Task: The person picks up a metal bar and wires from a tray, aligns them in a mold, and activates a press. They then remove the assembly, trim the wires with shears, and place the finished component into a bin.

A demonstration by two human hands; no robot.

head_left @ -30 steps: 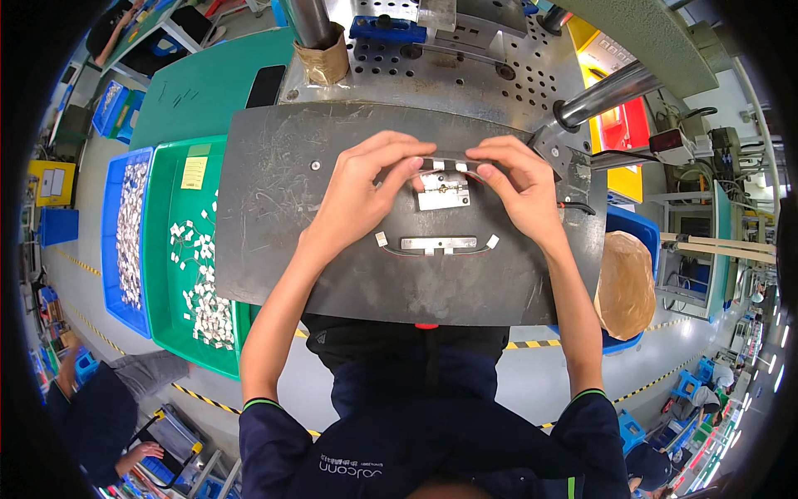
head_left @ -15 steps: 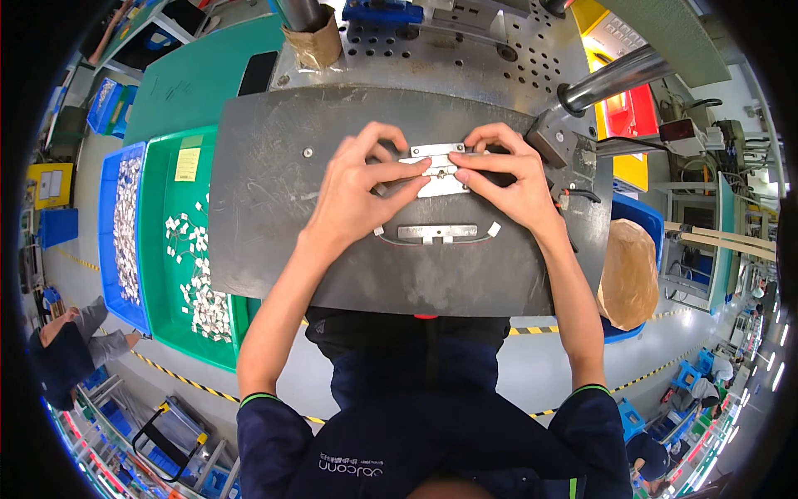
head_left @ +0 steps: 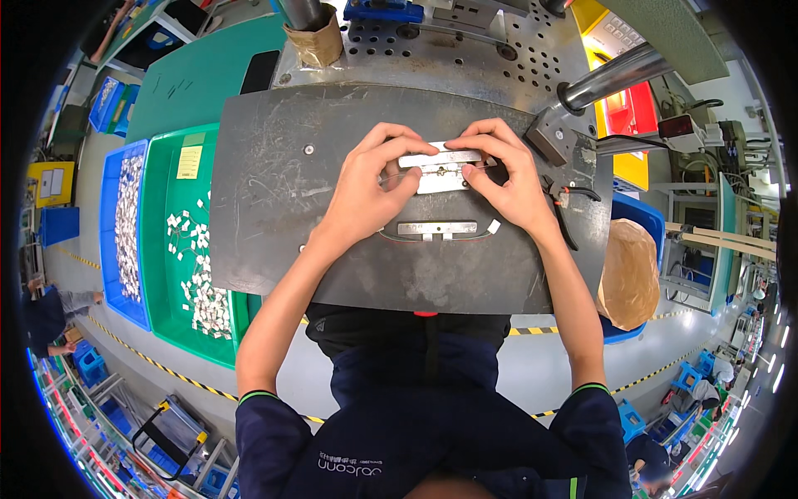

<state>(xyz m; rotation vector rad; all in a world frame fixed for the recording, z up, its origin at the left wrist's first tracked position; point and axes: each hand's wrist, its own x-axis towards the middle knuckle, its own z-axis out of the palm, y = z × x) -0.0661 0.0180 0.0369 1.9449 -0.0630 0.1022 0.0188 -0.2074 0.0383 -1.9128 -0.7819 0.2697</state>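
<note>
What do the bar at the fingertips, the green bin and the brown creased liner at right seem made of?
Bar: probably metal, satin silver, by its bright, even sheen. Green bin: likely moulded plastic, smooth, evenly coloured. Brown liner: creased and slightly glossy; paper or film, I cannot tell.

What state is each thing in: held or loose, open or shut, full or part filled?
Left hand: curled, gripping the upper metal bar.
Right hand: curled, gripping the same bar.
Upper metal bar: held; seating unclear.
Metal block: flat on the grey plate.
Lower metal bar: loose, cable alongside.
Plier-like tool: lying, handles spread.
Green bin: open, part filled.
Blue bin, far left: open, mostly covered inside.
Black slab: flat, face dark.
</note>
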